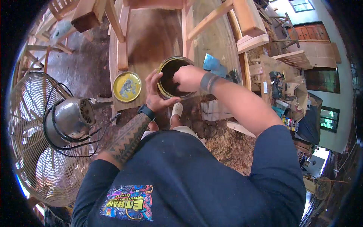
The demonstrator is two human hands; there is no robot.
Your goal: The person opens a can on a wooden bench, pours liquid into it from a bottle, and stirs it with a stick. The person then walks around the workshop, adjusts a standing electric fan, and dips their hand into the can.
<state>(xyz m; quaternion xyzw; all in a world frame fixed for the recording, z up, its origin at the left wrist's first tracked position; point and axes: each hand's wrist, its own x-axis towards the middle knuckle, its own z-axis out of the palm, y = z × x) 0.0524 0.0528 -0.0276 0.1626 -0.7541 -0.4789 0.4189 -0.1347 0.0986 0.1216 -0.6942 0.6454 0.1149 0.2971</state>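
A round open can [176, 58] with a yellowish rim and a dark inside is tilted toward me over the edge of a wooden surface. My left hand [155, 90] grips its left side, with the fingers over the rim and the thumb stretched along the near side. Inside the can's mouth is my right hand [186, 78], its fingers curled. Whatever those fingers hold, if anything, is hidden by the hand and the dark interior. Left of the can lies a round yellow lid [127, 87] with grey smears on it.
Wooden legs and rails [249, 19] rise from the wooden surface [210, 22] ahead. Blue sheets [212, 63] lie right of the can. A large fan [70, 117] stands close on my left. Wood shavings [227, 147] cover the floor. A cluttered bench [280, 83] is farther right.
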